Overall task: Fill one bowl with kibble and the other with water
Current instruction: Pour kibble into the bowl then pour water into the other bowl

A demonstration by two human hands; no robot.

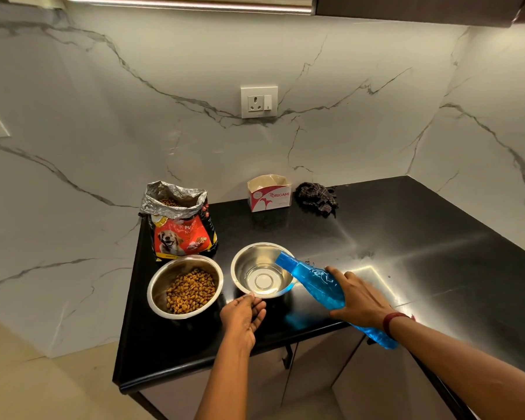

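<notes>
Two steel bowls side by side, close but apart, near the front edge of one black counter [406, 237]. In the kibble bowl [163, 278], to the left, one heap of brown kibble [191, 291] covering much of the bottom. In the second bowl [249, 262], to the right, only shiny metal; water there or not, impossible to tell. Two bare hands at work. Left hand [243, 316] at the near rim of the second bowl, pinching that rim between fingertips and thumb. Right hand [361, 298] wrapped round the middle of one blue bottle [312, 283], tilted steeply, blue top over the right rim of the second bowl, base back beneath the forearm and out past the counter edge. One dark red band [391, 321] on the right wrist. Behind the kibble bowl, one opened kibble bag [182, 228], upright, foil top folded out, kibble visible inside. Further back by the marble wall, one small open cardboard box [270, 195] and, just beside it, one crumpled dark cloth [315, 197]. On the wall above the box, one white socket plate [259, 102].
</notes>
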